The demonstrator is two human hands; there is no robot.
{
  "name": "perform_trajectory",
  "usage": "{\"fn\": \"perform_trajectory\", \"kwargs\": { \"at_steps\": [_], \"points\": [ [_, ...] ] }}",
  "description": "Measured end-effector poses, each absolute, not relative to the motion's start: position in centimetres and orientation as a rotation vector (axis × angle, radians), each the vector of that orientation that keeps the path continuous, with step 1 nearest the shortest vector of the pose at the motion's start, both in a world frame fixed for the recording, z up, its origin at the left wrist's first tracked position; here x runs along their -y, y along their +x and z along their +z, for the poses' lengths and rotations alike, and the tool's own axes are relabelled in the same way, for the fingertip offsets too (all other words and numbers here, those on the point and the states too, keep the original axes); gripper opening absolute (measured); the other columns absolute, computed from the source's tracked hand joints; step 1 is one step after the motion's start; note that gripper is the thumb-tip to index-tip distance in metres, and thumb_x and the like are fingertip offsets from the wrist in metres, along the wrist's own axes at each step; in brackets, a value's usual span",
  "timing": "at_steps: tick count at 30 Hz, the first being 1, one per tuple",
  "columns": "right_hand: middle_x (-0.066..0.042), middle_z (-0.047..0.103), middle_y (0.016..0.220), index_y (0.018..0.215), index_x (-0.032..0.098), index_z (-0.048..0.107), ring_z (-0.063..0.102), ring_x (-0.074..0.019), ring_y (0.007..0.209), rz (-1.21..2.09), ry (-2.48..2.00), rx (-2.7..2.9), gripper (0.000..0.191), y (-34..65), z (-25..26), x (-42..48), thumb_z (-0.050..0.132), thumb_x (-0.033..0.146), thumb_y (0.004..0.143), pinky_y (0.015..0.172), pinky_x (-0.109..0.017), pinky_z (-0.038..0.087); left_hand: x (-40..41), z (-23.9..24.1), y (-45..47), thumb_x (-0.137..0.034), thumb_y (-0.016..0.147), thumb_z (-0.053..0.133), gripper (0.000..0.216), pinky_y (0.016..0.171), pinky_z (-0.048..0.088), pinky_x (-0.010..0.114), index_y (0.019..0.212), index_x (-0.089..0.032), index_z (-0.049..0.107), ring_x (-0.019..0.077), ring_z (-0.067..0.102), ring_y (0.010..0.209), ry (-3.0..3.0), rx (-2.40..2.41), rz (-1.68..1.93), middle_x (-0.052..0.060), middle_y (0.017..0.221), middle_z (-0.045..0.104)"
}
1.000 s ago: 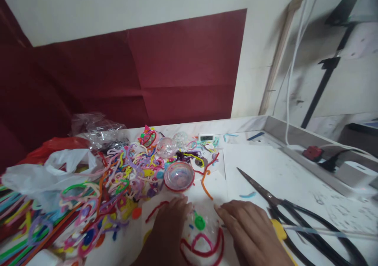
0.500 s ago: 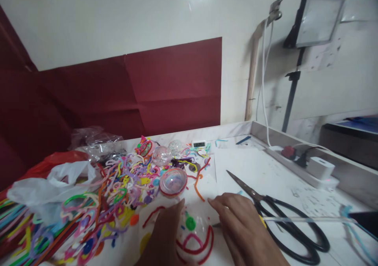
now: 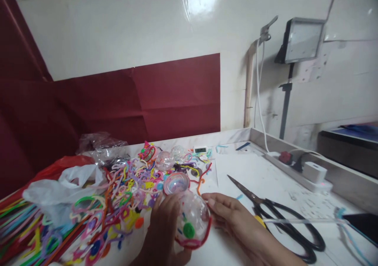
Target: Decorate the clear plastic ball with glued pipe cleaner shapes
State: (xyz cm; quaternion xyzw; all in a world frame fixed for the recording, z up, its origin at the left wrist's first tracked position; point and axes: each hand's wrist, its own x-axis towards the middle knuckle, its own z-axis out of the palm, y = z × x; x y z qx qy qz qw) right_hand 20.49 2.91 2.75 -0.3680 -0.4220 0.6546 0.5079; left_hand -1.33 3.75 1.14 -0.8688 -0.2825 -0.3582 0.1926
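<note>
A clear plastic ball (image 3: 193,214) with a green pom-pom inside and a red pipe cleaner (image 3: 208,234) along its edge is held up in front of me. My left hand (image 3: 165,226) wraps round its left side, the thumb low beneath it. From the right, the fingers of my right hand (image 3: 227,214) bend against the ball's rim; their tips are partly hidden behind it. Just behind the ball sits an open clear half-shell (image 3: 176,183) with a reddish rim. An orange pipe cleaner (image 3: 199,188) lies beside that half-shell.
Large black-handled scissors (image 3: 260,201) lie to the right, near a power strip (image 3: 315,185) and a dark phone (image 3: 362,224). Tangled pipe cleaners (image 3: 126,191) and a white plastic bag (image 3: 56,195) cover the left. A small digital display (image 3: 200,150) stands at the back.
The ball has been lifted and tilted, and my left hand has closed round it. My right hand has come in against its right side. The camera view has tipped up slightly.
</note>
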Motion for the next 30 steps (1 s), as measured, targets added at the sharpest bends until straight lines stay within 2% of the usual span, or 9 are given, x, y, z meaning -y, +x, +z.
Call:
{"fn": "perform_trajectory", "kwargs": {
  "at_steps": [9, 13, 15, 16, 18, 20, 23, 25, 30],
  "points": [
    [-0.004, 0.072, 0.079, 0.092, 0.015, 0.075, 0.064, -0.0088, 0.065, 1.718, -0.583, 0.794, 0.03, 19.8, 2.7, -3.1, 0.087, 0.027, 0.067, 0.07, -0.021, 0.05, -4.1, 0.8, -1.8, -0.015, 0.066, 0.067, 0.106, 0.117, 0.013, 0.052, 0.154, -0.02, 0.007, 0.0358, 0.04, 0.133, -2.505, 0.759, -1.119, 0.016, 0.142, 0.045],
    [-0.003, 0.071, 0.07, 0.092, 0.012, 0.075, 0.063, -0.0076, 0.062, 1.689, -0.542, 0.773, 0.027, 20.0, 2.7, -3.5, 0.085, 0.023, 0.069, 0.064, -0.016, 0.049, -3.9, 0.7, -2.7, -0.035, 0.059, 0.088, 0.12, 0.118, 0.014, 0.05, 0.154, -0.027, 0.015, 0.0409, 0.027, 0.141, -2.702, 0.919, -1.329, 0.014, 0.155, 0.032],
    [-0.003, 0.071, 0.069, 0.094, 0.011, 0.074, 0.063, -0.0079, 0.063, 1.668, -0.531, 0.766, 0.028, 20.2, 2.3, -4.0, 0.084, 0.021, 0.07, 0.066, -0.016, 0.049, -4.0, 0.9, -3.0, -0.042, 0.063, 0.086, 0.11, 0.117, 0.019, 0.048, 0.152, -0.027, 0.024, 0.0399, 0.023, 0.143, -2.771, 1.147, -1.652, 0.013, 0.157, 0.029],
    [-0.003, 0.071, 0.07, 0.094, 0.011, 0.074, 0.064, -0.0082, 0.064, 1.659, -0.527, 0.763, 0.027, 20.4, 2.0, -4.2, 0.083, 0.02, 0.071, 0.066, -0.017, 0.05, -4.2, 1.2, -3.0, -0.042, 0.07, 0.082, 0.097, 0.116, 0.022, 0.046, 0.15, -0.026, 0.03, 0.0382, 0.025, 0.143, -2.765, 1.273, -1.879, 0.013, 0.156, 0.033],
    [-0.001, 0.071, 0.074, 0.097, 0.011, 0.071, 0.065, -0.0097, 0.067, 1.643, -0.517, 0.761, 0.022, 20.6, 1.3, -4.8, 0.078, 0.017, 0.077, 0.068, -0.02, 0.052, -4.8, 1.8, -2.8, -0.044, 0.08, 0.072, 0.071, 0.115, 0.025, 0.045, 0.142, -0.022, 0.045, 0.0345, 0.036, 0.139, -2.686, 1.483, -2.405, 0.014, 0.146, 0.048],
    [0.0, 0.07, 0.078, 0.099, 0.012, 0.068, 0.066, -0.0112, 0.07, 1.634, -0.509, 0.764, 0.016, 20.6, 0.5, -5.2, 0.071, 0.013, 0.083, 0.07, -0.026, 0.054, -5.6, 2.4, -2.3, -0.046, 0.08, 0.072, 0.057, 0.113, 0.029, 0.044, 0.128, -0.019, 0.06, 0.0336, 0.049, 0.129, -2.572, 1.672, -2.84, 0.014, 0.128, 0.064],
    [0.001, 0.068, 0.085, 0.099, 0.013, 0.065, 0.066, -0.0124, 0.073, 1.627, -0.504, 0.773, 0.011, 20.3, -0.2, -5.5, 0.065, 0.012, 0.088, 0.072, -0.031, 0.055, -6.2, 2.9, -1.5, -0.048, 0.077, 0.074, 0.042, 0.103, 0.042, 0.046, 0.104, -0.016, 0.073, 0.034, 0.064, 0.109, -2.566, 1.793, -3.063, 0.014, 0.104, 0.075],
    [0.001, 0.068, 0.087, 0.099, 0.014, 0.065, 0.065, -0.0126, 0.073, 1.619, -0.507, 0.775, 0.01, 19.9, -0.4, -5.6, 0.064, 0.013, 0.089, 0.071, -0.031, 0.056, -6.1, 2.9, -1.0, -0.045, 0.077, 0.074, 0.033, 0.098, 0.047, 0.045, 0.093, -0.016, 0.074, 0.0339, 0.067, 0.104, -2.584, 1.827, -3.153, 0.014, 0.098, 0.076],
    [0.0, 0.066, 0.091, 0.1, 0.014, 0.064, 0.065, -0.0129, 0.074, 1.593, -0.554, 0.778, 0.01, 19.0, -0.4, -5.4, 0.064, 0.018, 0.09, 0.07, -0.031, 0.056, -5.5, 2.4, -0.2, -0.032, 0.078, 0.075, 0.023, 0.099, 0.048, 0.044, 0.093, -0.016, 0.073, 0.0319, 0.066, 0.109, -2.449, 1.765, -3.515, 0.011, 0.101, 0.076]
  ]
}}
